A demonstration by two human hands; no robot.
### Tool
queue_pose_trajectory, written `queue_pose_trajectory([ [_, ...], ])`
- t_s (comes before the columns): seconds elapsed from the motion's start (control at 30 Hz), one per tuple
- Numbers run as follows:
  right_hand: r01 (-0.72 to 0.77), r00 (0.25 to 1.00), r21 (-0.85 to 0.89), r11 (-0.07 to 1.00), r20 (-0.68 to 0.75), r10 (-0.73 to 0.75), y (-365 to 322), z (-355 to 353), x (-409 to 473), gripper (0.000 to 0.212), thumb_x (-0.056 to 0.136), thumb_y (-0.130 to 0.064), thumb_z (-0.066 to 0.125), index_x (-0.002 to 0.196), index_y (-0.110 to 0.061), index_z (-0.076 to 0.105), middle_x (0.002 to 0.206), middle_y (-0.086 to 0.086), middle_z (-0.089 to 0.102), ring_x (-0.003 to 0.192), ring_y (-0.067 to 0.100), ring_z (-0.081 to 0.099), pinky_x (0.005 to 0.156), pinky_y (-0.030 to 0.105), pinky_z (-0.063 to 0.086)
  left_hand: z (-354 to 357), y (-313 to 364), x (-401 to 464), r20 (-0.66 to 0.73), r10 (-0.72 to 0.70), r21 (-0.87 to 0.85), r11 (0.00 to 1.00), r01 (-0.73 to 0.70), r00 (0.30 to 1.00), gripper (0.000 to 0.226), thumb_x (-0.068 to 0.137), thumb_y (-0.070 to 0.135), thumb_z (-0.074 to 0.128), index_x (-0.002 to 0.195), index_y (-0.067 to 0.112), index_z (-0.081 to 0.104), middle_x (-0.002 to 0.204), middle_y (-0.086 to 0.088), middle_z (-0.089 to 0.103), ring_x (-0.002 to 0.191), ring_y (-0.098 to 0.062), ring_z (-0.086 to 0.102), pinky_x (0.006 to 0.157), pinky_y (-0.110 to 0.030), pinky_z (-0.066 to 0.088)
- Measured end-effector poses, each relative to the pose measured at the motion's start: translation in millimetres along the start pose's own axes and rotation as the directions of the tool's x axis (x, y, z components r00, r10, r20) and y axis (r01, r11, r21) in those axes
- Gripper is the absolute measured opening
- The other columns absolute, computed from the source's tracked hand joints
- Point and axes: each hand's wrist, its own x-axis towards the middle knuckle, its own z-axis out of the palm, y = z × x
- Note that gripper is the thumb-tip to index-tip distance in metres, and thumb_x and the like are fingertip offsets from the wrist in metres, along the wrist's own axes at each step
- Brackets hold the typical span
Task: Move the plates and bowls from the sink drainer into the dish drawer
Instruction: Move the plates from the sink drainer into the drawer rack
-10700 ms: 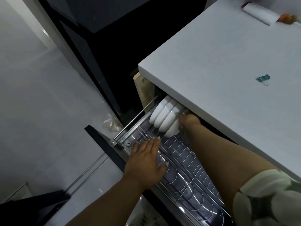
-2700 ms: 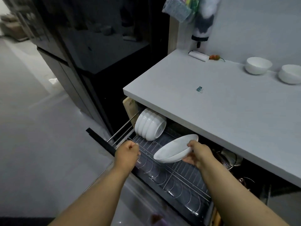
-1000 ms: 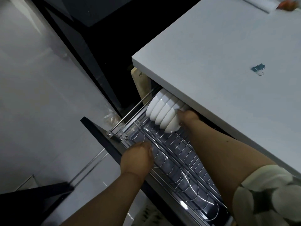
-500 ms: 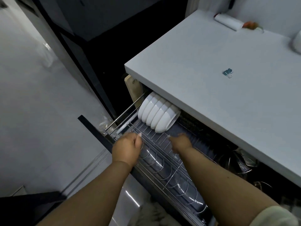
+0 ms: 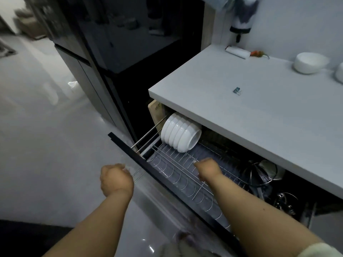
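Note:
The dish drawer (image 5: 167, 179) stands pulled out under the white counter, its wire rack showing. A row of several white bowls (image 5: 181, 134) stands on edge at the rack's far left end, partly under the counter. My right hand (image 5: 207, 168) hovers over the rack's middle wires, fingers curled, holding nothing. My left hand (image 5: 116, 179) is a loose fist just left of the drawer's dark front panel, also holding nothing. On the counter at the far right sit a white bowl (image 5: 310, 63) and part of a second bowl (image 5: 339, 72).
The counter (image 5: 241, 112) overhangs the drawer's rear. A wooden board (image 5: 156, 112) stands left of the bowls. Metal strainers and utensils (image 5: 263, 176) lie in the compartment to the right. A binder clip (image 5: 237, 90), a white roll (image 5: 237, 52) and a chilli (image 5: 259, 53) lie on the counter. A dark cabinet (image 5: 111, 52) stands behind.
My right hand let go of the last bowl in the row and drew back over the rack. My left hand came off the rack to the drawer's left. The view tilted up.

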Motion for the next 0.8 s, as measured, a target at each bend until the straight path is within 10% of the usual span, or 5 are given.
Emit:
queue_pose_trajectory([
  [0.1, 0.051, 0.999, 0.064, 0.997, -0.015, -0.050, 6.0, -17.4, -27.8, 0.031, 0.085, -0.035, 0.061, 0.064, -0.013, 0.051, 0.055, 0.003, 0.052, 0.054, 0.024, 0.051, 0.060, 0.027, 0.042, 4.1, 14.2, -22.5, 0.081, 0.131, -0.088, 0.988, -0.124, 0.988, 0.033, 0.086, 0.020, 0.065, 0.054, 0.026, 0.057, 0.101, -0.017, 0.064, 0.089, -0.039, 0.061, 0.081, -0.044, 0.054],
  [0.2, 0.076, 0.996, 0.163, 0.984, -0.051, -0.068, 23.3, -40.2, -53.1, 0.028, 0.084, -0.033, 0.061, 0.066, -0.012, 0.057, 0.051, 0.006, 0.049, 0.053, 0.023, 0.048, 0.063, 0.034, 0.043, 7.5, 37.1, -60.7, 0.118, 0.274, -0.119, 0.958, -0.261, 0.954, 0.046, 0.085, 0.026, 0.068, 0.045, 0.024, 0.045, 0.091, -0.017, 0.063, 0.079, -0.036, 0.061, 0.073, -0.038, 0.054],
  [0.8, 0.093, 0.886, 0.563, 0.821, -0.424, 0.189, 182.1, -232.1, -219.0, 0.030, 0.093, -0.019, 0.055, 0.065, -0.014, 0.045, 0.068, 0.013, 0.050, 0.054, 0.021, 0.051, 0.059, 0.033, 0.045, 88.2, 150.2, -315.5, 0.492, 0.761, -0.432, 0.634, -0.641, 0.422, 0.005, 0.094, 0.018, 0.055, 0.098, 0.017, 0.059, 0.081, 0.002, 0.059, 0.071, -0.011, 0.054, 0.056, -0.022, 0.037],
])
